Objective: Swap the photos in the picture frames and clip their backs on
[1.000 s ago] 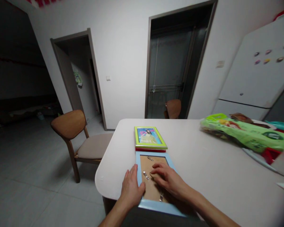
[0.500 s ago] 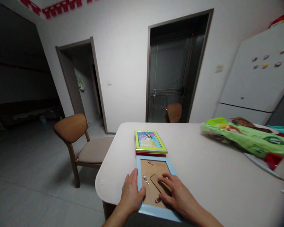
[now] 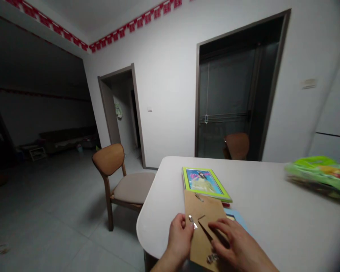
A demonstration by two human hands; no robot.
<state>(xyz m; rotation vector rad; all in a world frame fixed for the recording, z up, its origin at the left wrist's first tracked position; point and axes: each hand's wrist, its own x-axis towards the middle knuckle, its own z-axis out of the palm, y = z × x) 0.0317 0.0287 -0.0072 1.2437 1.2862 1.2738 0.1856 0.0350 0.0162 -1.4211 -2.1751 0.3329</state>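
A brown backing board [image 3: 205,215] with small metal clips and a fold-out stand is lifted off the light blue picture frame [image 3: 236,219], which lies on the white table [image 3: 272,211]. My left hand [image 3: 180,240] grips the board's left edge, thumb on top. My right hand [image 3: 239,247] rests on the board's lower right with its fingers curled at the stand flap. Just beyond the board lies a green-framed picture [image 3: 205,182] stacked on a red frame, of which only a corner shows.
A wooden chair [image 3: 121,181] stands left of the table's rounded end. A green plastic package [image 3: 320,173] lies at the table's far right. Behind are two doorways, a second chair [image 3: 237,145], and a white fridge at the right edge.
The backing board has come up out of the blue frame and now hangs in both hands. The camera has swung left and up, so the table's right side is cut off.
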